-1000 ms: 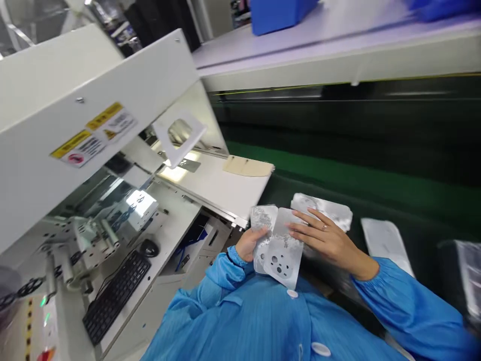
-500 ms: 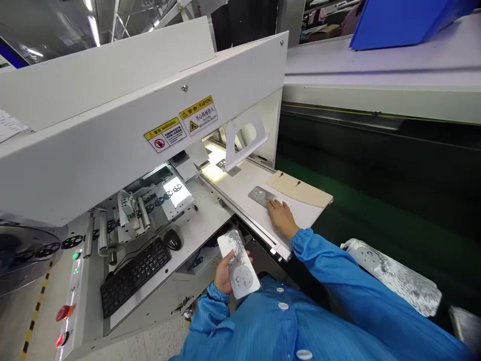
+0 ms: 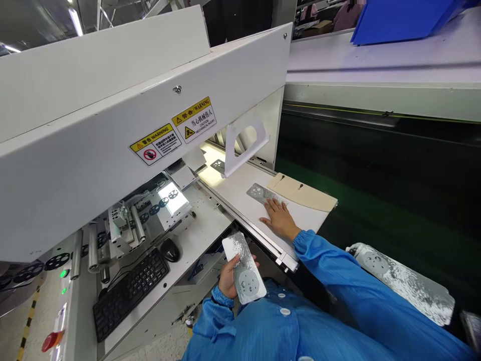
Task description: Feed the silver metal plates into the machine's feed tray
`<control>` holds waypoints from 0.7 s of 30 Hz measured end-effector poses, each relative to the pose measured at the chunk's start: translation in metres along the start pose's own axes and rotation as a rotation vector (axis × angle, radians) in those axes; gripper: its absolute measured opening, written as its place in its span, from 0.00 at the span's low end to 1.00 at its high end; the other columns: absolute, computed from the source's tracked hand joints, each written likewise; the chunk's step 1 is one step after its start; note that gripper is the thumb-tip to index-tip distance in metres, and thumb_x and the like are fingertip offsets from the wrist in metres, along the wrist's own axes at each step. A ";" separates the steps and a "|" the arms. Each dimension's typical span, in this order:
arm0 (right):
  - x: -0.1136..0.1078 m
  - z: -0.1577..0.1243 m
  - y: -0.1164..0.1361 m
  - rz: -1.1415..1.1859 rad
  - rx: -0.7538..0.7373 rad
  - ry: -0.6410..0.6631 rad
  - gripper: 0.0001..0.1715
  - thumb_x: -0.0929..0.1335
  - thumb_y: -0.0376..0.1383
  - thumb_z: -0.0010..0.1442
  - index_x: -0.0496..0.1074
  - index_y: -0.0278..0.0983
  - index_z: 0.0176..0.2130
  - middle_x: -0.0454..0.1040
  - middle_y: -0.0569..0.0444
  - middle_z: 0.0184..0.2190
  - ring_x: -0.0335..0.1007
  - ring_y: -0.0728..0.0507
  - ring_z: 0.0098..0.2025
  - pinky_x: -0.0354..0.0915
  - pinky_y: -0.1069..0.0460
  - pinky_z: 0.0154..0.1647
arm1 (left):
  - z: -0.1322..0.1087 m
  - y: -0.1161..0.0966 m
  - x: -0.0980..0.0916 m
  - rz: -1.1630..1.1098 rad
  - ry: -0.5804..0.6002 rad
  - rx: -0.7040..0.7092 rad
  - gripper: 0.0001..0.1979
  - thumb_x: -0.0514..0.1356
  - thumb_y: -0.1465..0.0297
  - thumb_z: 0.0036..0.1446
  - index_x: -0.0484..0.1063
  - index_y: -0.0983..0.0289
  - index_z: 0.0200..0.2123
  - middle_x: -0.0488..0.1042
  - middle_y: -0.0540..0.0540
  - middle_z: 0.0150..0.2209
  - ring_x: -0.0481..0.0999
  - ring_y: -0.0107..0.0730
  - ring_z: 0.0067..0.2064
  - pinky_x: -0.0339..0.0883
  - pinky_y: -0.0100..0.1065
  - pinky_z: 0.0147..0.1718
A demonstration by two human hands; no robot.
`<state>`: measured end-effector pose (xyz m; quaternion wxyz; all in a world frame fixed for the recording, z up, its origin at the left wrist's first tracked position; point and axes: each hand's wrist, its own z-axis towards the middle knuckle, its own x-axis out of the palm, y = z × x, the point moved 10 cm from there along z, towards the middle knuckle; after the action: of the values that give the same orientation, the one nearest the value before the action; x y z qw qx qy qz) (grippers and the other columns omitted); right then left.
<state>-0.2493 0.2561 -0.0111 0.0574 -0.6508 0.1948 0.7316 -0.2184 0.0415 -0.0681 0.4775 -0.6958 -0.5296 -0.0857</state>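
Note:
My left hand (image 3: pixel 227 277) is closed round a stack of silvery metal plates with round holes (image 3: pixel 243 267), held near my chest. My right hand (image 3: pixel 278 218) lies flat, fingers spread, on the white machine tray (image 3: pixel 240 198). Its fingertips press the near end of a single grey metal plate (image 3: pixel 256 192) lying on that tray. A beige card (image 3: pixel 302 193) sits just right of that plate. Both arms wear blue sleeves.
A white machine hood (image 3: pixel 143 105) with yellow warning labels overhangs the tray. A black keyboard (image 3: pixel 130 289) and mouse (image 3: pixel 170 249) sit lower left. More silvery plates (image 3: pixel 404 282) lie at the right by the dark green conveyor (image 3: pixel 376 200). A blue bin (image 3: pixel 398 20) stands at the far right.
One second ago both hands held the plates over the conveyor. Since then my right hand set one plate on the tray and slid it slightly inward; my left keeps the stack.

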 end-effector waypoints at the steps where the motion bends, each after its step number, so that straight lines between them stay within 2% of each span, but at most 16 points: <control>1: -0.001 0.000 -0.001 0.001 -0.003 -0.006 0.38 0.55 0.52 0.63 0.58 0.29 0.61 0.52 0.39 0.64 0.43 0.32 0.66 0.44 0.35 0.63 | 0.001 -0.001 0.000 0.012 -0.009 0.003 0.19 0.61 0.53 0.47 0.80 0.62 0.33 0.81 0.56 0.35 0.75 0.53 0.48 0.69 0.42 0.45; 6: 0.000 0.000 -0.003 -0.002 0.025 0.013 0.38 0.56 0.50 0.63 0.58 0.25 0.61 0.52 0.37 0.64 0.42 0.31 0.66 0.43 0.35 0.63 | 0.003 -0.002 0.002 0.031 -0.017 -0.007 0.19 0.62 0.53 0.44 0.81 0.60 0.31 0.81 0.54 0.37 0.74 0.54 0.50 0.69 0.42 0.45; 10: 0.000 0.001 -0.004 0.014 0.028 -0.004 0.37 0.56 0.50 0.63 0.58 0.27 0.61 0.52 0.37 0.64 0.42 0.31 0.66 0.43 0.34 0.63 | 0.003 -0.003 0.004 0.035 -0.005 -0.004 0.19 0.62 0.53 0.44 0.80 0.60 0.32 0.80 0.54 0.37 0.74 0.54 0.50 0.69 0.42 0.45; 15: -0.013 -0.003 -0.001 0.083 0.030 -0.072 0.36 0.58 0.49 0.62 0.62 0.26 0.58 0.54 0.36 0.63 0.45 0.29 0.65 0.46 0.35 0.62 | 0.001 -0.006 0.015 -0.007 0.049 -0.006 0.20 0.62 0.54 0.45 0.79 0.64 0.34 0.80 0.59 0.39 0.73 0.55 0.51 0.66 0.44 0.48; 17: -0.031 -0.012 0.006 0.189 0.009 -0.151 0.33 0.59 0.49 0.62 0.66 0.26 0.54 0.60 0.35 0.60 0.52 0.30 0.62 0.52 0.36 0.60 | 0.000 -0.005 0.026 -0.049 0.102 -0.026 0.23 0.61 0.54 0.44 0.77 0.67 0.35 0.79 0.63 0.39 0.72 0.58 0.51 0.64 0.49 0.50; 19: -0.051 -0.026 0.014 0.364 -0.002 -0.212 0.29 0.58 0.49 0.62 0.71 0.30 0.49 0.69 0.37 0.53 0.63 0.34 0.55 0.60 0.40 0.54 | -0.002 -0.005 0.039 -0.080 0.137 -0.031 0.24 0.61 0.54 0.42 0.76 0.69 0.35 0.79 0.65 0.38 0.72 0.60 0.51 0.64 0.52 0.50; 21: -0.064 -0.040 0.018 0.576 0.027 -0.170 0.26 0.58 0.50 0.62 0.73 0.34 0.42 0.76 0.44 0.42 0.71 0.39 0.44 0.67 0.44 0.45 | -0.002 -0.008 0.050 -0.067 0.127 -0.001 0.21 0.63 0.56 0.41 0.76 0.69 0.33 0.79 0.64 0.36 0.72 0.59 0.50 0.64 0.50 0.49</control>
<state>-0.2091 0.2360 0.0516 -0.1277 -0.5043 0.3757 0.7670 -0.2033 0.0725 -0.0317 0.5067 -0.6711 -0.5212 -0.1459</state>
